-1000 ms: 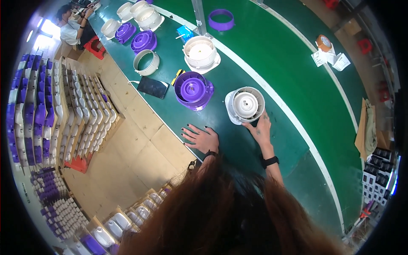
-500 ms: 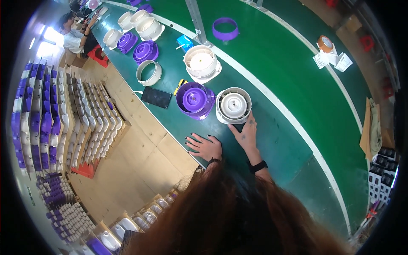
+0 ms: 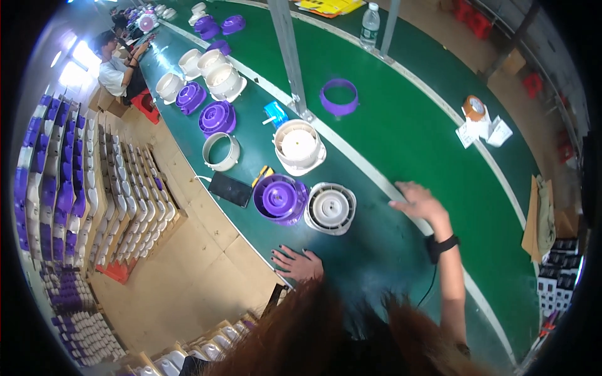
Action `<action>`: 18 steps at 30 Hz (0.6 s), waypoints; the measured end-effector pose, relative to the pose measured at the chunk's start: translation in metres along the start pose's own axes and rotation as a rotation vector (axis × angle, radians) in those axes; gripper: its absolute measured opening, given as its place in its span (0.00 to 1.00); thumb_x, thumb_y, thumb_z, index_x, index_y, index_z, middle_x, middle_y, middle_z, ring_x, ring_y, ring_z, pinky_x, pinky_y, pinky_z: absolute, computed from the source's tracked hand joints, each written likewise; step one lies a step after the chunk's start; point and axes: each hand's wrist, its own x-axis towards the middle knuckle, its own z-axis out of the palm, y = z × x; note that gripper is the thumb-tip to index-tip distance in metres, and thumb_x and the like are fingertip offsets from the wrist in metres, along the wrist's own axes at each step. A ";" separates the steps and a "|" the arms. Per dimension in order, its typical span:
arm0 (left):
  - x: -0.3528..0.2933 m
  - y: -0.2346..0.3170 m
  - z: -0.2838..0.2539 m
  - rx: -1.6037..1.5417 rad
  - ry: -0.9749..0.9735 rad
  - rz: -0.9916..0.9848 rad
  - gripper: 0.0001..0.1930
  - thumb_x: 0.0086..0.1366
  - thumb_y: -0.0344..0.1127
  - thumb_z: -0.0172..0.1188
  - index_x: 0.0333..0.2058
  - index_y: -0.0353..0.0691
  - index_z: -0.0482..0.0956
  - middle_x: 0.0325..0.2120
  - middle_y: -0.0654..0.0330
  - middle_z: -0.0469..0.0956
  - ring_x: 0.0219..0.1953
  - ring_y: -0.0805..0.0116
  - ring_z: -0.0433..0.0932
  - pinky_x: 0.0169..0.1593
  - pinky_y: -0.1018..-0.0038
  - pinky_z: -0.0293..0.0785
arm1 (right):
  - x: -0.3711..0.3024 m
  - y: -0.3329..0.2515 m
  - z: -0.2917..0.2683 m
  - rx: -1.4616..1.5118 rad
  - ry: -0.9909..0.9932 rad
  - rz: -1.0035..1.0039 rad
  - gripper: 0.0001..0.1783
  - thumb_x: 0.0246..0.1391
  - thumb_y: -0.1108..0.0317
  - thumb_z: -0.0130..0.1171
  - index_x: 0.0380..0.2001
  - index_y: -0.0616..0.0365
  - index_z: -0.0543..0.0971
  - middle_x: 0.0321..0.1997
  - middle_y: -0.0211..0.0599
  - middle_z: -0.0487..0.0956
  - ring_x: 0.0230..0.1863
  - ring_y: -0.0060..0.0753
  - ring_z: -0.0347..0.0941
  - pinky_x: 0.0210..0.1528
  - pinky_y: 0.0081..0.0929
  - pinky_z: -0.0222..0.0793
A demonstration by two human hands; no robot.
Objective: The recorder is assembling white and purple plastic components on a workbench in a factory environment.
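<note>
My left hand [image 3: 297, 264] lies flat near the table's edge with its fingers spread, holding nothing. Slightly blurred, my right hand [image 3: 419, 203] hovers by the white strip on the right, fingers stretched out and nothing in them. Between the hands and farther off stands a round white housing [image 3: 330, 208] with a ring of fins and a hub. A purple housing [image 3: 279, 199] of similar shape sits right beside it on the left. Behind them is a taller white housing [image 3: 299, 147] on a squarish base.
A phone [image 3: 230, 189] with a cable, a yellow cutter [image 3: 263, 175] and a white ring [image 3: 221, 151] lie left. A purple ring [image 3: 339, 96] rests on the green belt [image 3: 382, 109], beyond a metal post [image 3: 288, 56]. Racks of parts [image 3: 125, 200] stand left; a person [image 3: 116, 72] sits far left.
My right hand has let go of the white housing and swung out to the right. My left hand stays flat on the table. The view has tilted up, showing a bottle farther off.
</note>
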 end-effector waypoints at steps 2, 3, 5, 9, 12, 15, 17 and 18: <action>-0.001 0.002 -0.003 -0.027 -0.023 0.005 0.36 0.47 0.43 0.51 0.55 0.37 0.52 0.58 0.48 0.46 0.60 0.51 0.44 0.58 0.51 0.40 | 0.029 0.011 -0.036 -0.189 0.086 0.009 0.33 0.45 0.49 0.52 0.51 0.59 0.62 0.49 0.52 0.65 0.51 0.51 0.61 0.51 0.41 0.58; -0.002 0.003 -0.005 -0.042 -0.031 0.008 0.36 0.47 0.42 0.51 0.55 0.37 0.52 0.58 0.47 0.46 0.60 0.51 0.44 0.58 0.51 0.40 | 0.048 0.019 -0.048 -0.203 0.101 -0.005 0.33 0.45 0.49 0.52 0.51 0.59 0.62 0.49 0.52 0.65 0.51 0.51 0.61 0.51 0.41 0.58; -0.003 0.003 -0.007 -0.064 -0.042 0.022 0.35 0.48 0.42 0.49 0.55 0.36 0.51 0.58 0.46 0.46 0.60 0.50 0.44 0.58 0.51 0.40 | 0.100 0.038 -0.047 0.037 0.303 -0.088 0.33 0.45 0.54 0.53 0.53 0.56 0.58 0.53 0.52 0.61 0.52 0.54 0.60 0.50 0.43 0.60; -0.005 -0.002 -0.006 -0.074 -0.103 0.057 0.35 0.48 0.42 0.48 0.54 0.35 0.52 0.57 0.46 0.46 0.60 0.48 0.44 0.58 0.50 0.39 | 0.184 0.000 -0.013 0.149 0.588 -0.124 0.35 0.44 0.63 0.55 0.56 0.44 0.54 0.62 0.50 0.45 0.53 0.59 0.57 0.50 0.46 0.60; -0.001 -0.005 -0.007 -0.016 -0.094 0.061 0.35 0.48 0.44 0.48 0.54 0.36 0.54 0.57 0.46 0.48 0.59 0.49 0.45 0.57 0.50 0.41 | 0.214 -0.039 0.009 0.079 0.511 0.039 0.30 0.44 0.63 0.55 0.52 0.41 0.59 0.59 0.54 0.50 0.50 0.57 0.60 0.47 0.46 0.63; 0.003 -0.001 -0.018 -0.055 -0.177 0.095 0.34 0.48 0.45 0.49 0.54 0.34 0.55 0.55 0.46 0.50 0.58 0.49 0.48 0.57 0.50 0.42 | 0.233 -0.038 0.025 0.223 0.668 0.118 0.20 0.45 0.61 0.55 0.42 0.47 0.66 0.51 0.56 0.58 0.46 0.55 0.64 0.42 0.44 0.65; 0.005 0.000 -0.011 -0.074 -0.163 0.078 0.34 0.48 0.45 0.49 0.54 0.34 0.55 0.55 0.45 0.50 0.58 0.48 0.48 0.57 0.50 0.42 | 0.230 -0.045 0.023 0.112 0.688 0.114 0.17 0.45 0.60 0.55 0.38 0.50 0.66 0.47 0.55 0.60 0.44 0.54 0.66 0.40 0.43 0.66; 0.005 -0.001 -0.013 -0.092 -0.142 0.073 0.34 0.48 0.45 0.49 0.53 0.34 0.55 0.55 0.45 0.50 0.57 0.48 0.48 0.57 0.50 0.42 | 0.227 -0.048 0.024 0.008 0.716 0.113 0.14 0.45 0.59 0.55 0.33 0.52 0.67 0.43 0.55 0.62 0.42 0.53 0.67 0.38 0.42 0.67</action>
